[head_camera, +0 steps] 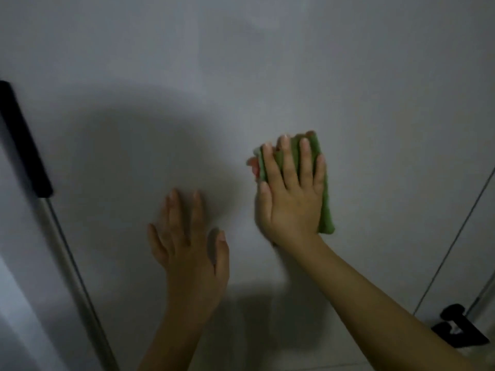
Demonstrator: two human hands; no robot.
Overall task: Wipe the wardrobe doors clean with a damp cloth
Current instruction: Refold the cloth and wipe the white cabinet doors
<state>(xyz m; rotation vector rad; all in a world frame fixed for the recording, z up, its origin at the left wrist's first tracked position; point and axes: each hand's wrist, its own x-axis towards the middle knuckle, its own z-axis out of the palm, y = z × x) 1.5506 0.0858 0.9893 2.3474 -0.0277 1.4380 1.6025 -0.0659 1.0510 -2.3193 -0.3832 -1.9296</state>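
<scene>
Against the flat pale-grey wardrobe door (267, 76), which fills nearly the whole view, the person's right hand (290, 194) presses a folded green cloth (325, 210) flat to the panel. Its fingers are straight and spread over the cloth, not curled round it; the cloth shows above the fingertips and down the hand's outer side, with a small reddish patch at its left edge. The left hand (190, 242) lies lower and to the left, well apart from the cloth, its palm and relaxed, straight fingers resting bare on the same door and holding nothing. Both forearms reach up from the bottom edge. A soft, rounded shadow falls across the door around and above the left hand. At the far left a long black bar handle (24, 140) runs down at a slant along the door's edge. At the lower right, beyond a thin dark seam, sits a small black fitting (459, 330), too dim to make out.
</scene>
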